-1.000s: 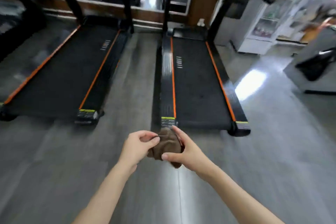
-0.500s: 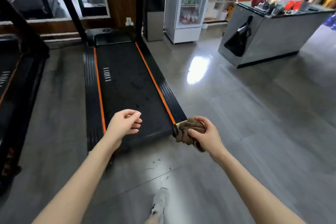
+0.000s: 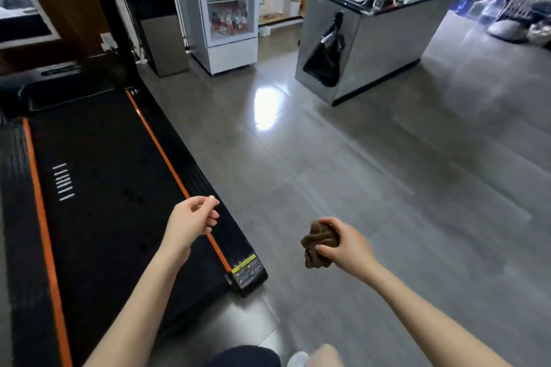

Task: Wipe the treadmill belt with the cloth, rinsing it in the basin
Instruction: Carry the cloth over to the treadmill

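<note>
Right hand point(image 3: 343, 243) clutches the balled cloth point(image 3: 317, 243) right of the belt point(image 3: 104, 188); left hand point(image 3: 190, 222) hovers over its edge, loose and empty. Best keep it bunched until the basin.

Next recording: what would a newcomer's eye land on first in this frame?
The crumpled brown cloth gripped in the right hand, over the grey floor at centre. Left of it lies the black treadmill belt with orange stripes, the empty left hand above its right edge. Behind, a black bag hangs on a counter.

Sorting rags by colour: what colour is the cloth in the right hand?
Brown; the cloth shows best in the head view.
</note>
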Motion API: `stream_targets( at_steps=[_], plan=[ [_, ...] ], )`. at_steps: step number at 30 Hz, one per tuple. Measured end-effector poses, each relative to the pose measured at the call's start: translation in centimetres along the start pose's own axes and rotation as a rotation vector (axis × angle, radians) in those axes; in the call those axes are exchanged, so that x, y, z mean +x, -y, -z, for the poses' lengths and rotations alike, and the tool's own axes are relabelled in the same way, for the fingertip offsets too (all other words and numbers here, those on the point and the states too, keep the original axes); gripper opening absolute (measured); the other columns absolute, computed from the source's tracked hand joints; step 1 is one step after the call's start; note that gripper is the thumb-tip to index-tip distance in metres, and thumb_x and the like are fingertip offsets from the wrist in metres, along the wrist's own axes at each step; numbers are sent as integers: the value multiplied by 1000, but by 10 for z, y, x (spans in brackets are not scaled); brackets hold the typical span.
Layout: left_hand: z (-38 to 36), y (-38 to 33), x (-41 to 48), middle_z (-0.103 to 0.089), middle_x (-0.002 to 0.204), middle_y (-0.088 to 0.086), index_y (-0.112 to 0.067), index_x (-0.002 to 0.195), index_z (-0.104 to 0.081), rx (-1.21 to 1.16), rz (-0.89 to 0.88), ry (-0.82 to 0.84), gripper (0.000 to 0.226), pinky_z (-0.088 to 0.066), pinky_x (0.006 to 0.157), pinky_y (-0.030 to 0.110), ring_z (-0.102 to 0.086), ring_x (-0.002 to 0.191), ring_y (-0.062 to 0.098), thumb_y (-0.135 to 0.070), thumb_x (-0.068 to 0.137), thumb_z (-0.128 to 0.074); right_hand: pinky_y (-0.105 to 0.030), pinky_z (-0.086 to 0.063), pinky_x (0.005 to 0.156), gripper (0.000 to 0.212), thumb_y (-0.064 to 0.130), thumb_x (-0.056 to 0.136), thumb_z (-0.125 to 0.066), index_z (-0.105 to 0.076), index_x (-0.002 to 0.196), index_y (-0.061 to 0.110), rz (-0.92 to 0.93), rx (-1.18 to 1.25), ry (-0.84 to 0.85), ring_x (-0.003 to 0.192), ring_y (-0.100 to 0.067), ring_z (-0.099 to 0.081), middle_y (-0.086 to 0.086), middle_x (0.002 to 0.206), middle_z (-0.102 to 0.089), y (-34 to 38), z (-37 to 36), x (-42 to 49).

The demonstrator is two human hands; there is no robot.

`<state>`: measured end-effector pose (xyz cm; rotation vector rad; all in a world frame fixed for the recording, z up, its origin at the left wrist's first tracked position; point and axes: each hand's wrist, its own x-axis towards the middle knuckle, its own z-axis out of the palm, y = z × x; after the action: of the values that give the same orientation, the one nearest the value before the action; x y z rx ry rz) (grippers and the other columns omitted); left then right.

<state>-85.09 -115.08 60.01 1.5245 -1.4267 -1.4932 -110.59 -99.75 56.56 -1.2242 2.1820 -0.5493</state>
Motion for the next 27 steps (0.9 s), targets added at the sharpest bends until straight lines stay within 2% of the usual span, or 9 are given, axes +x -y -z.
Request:
stream_targets(
  at_steps=[3,7,12,15,17,21,27],
  plan=[
    [-40,-14,64,-61,74,7,-8,91,-67,34,10,-18,22,-44,57,23,-55,64,13,-23,97,-52,-27,-42,76,51,38,63,-59,-55,114,38,42,-61,32,100,-11,-58,12,105,-63,-18,29,77],
    [-93,-27,149,-62,71,5,-10,88,-66,48,40,-96,22,-44,56,23,-56,64,15,-23,97,-51,-26,-40,77,44,27,70,-66,-55,111,38,96,-116,112,100,-10,-56,13,104,-63,-33,70,199],
    [-146,-45,246,-62,73,6,-10,87,-66,37,150,-243,20,-46,56,25,-56,66,18,-23,96,-53,-30,-47,79,39,28,68,-65,-55,105,38,235,-233,240,97,-13,-58,11,101,-62,-18,125,365],
    [-164,-55,293,-63,73,6,-10,88,-65,54,250,-322,18,-46,55,25,-56,62,17,-22,95,-53,-29,-46,78,44,30,71,-66,-54,113,38,372,-356,313,101,-16,-57,8,107,-62,14,145,458],
    [-171,-59,321,-64,71,6,-9,88,-65,79,296,-361,19,-48,58,30,-57,61,18,-22,95,-54,-29,-46,78,45,31,71,-67,-54,114,39,445,-388,357,101,-16,-58,8,106,-62,41,149,514],
    [-173,-63,393,-68,70,9,-12,81,-66,100,373,-466,20,-54,67,40,-62,64,25,-24,93,-56,-33,-49,81,42,32,71,-67,-54,110,41,554,-377,444,97,-14,-59,11,104,-63,100,139,621],
    [-150,-82,522,-67,68,4,-16,80,-65,75,474,-542,16,-54,67,40,-62,62,22,-23,92,-58,-27,-47,81,48,35,74,-70,-52,119,38,644,-318,461,99,-13,-59,11,106,-64,202,119,771]
  ],
)
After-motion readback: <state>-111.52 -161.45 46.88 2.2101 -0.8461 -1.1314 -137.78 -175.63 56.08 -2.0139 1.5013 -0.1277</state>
